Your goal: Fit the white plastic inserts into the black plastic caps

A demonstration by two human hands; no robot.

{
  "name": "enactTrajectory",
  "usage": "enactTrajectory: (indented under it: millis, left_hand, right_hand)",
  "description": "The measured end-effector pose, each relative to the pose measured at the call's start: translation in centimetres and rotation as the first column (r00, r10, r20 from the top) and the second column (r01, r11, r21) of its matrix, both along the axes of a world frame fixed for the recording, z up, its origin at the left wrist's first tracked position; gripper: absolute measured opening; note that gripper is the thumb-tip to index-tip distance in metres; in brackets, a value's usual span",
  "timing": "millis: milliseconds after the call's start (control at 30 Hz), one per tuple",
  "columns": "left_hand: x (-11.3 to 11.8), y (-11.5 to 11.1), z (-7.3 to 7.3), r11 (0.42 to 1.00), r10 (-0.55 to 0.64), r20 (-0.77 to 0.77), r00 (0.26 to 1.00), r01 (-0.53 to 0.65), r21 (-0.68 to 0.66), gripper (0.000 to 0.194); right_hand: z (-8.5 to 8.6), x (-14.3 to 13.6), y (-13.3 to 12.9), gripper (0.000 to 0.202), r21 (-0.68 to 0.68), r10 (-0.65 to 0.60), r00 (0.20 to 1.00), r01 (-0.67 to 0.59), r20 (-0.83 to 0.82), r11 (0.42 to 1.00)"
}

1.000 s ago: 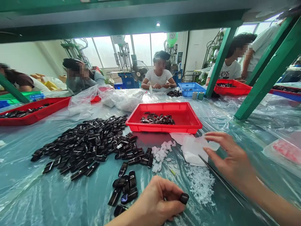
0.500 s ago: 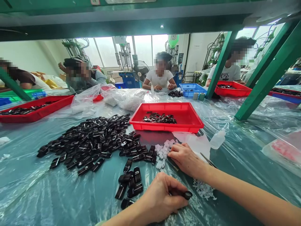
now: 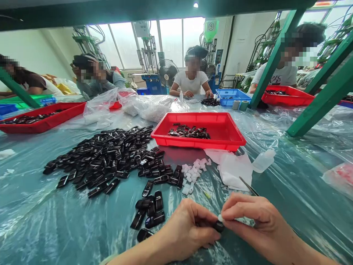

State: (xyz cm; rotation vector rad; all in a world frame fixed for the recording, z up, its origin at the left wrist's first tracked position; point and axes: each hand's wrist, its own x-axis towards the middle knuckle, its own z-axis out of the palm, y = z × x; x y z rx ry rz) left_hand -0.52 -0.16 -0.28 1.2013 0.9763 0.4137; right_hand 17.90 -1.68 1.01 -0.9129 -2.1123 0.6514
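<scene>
Your left hand (image 3: 190,229) is curled nearly closed, with thumb and fingers pinching a black piece (image 3: 218,226) so that just its end peeks out. Your right hand (image 3: 256,221) has its thumb and fingers pressed close together on a tiny white bit (image 3: 220,218). That white bit sits right at the top of the black end, between your two hands; you cannot tell if they touch. Most of the black piece hides in your left hand, but its long way seems to run out toward your right fingers. A thin, dark, pointed tool (image 3: 246,184) goes behind your right hand, and it is not clear if you touch it. Past your hands, a little pile of white bits (image 3: 193,171) looks chalky, with small blocky shapes. To the left, nearer your left hand, a few loose black pieces (image 3: 151,206) are long, smooth and shiny, with round corners. Behind them is a big black heap (image 3: 107,158). A thin white sheet (image 3: 235,171) lies wrinkled beside a see-through bottle (image 3: 264,161). Farther out is a hard red tray (image 3: 198,141) with more black pieces inside. Shiny, crinkly plastic (image 3: 82,228) covers the green table.
</scene>
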Motion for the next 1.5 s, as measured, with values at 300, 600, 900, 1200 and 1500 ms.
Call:
enactTrajectory:
  millis: [300,600,900,1200,1500]
  left_hand:
    - [0.0,0.1,0.3,0.998,-0.046,-0.001,0.999,0.046,0.051,0.017]
    - [0.0,0.2,0.2,0.996,-0.061,0.017,0.998,0.060,0.063,0.018]
    - [-0.1,0.1,0.7,0.988,-0.100,-0.039,0.994,0.104,0.117,0.016]
    - [-0.3,-0.1,0.4,0.988,-0.111,-0.015,0.994,0.112,0.109,0.014]
    - [0.1,0.1,0.3,0.999,-0.030,0.043,0.999,0.031,-0.008,0.011]
  right_hand:
    - [-0.6,-0.4,-0.2,0.015,0.154,-0.001,1.000,0.005,-0.026,0.988]
    - [-0.4,-0.1,-0.3,0.015,0.157,0.053,0.998,-0.056,0.025,0.986]
    - [-0.1,0.0,-0.9,0.017,0.201,0.040,0.990,-0.068,0.137,0.977]
    - [0.4,0.0,-1.2,0.020,0.114,0.049,0.982,-0.071,0.182,0.991]
    - [0.3,0.6,-0.4,0.020,0.070,0.009,0.995,-0.016,0.103,0.997]
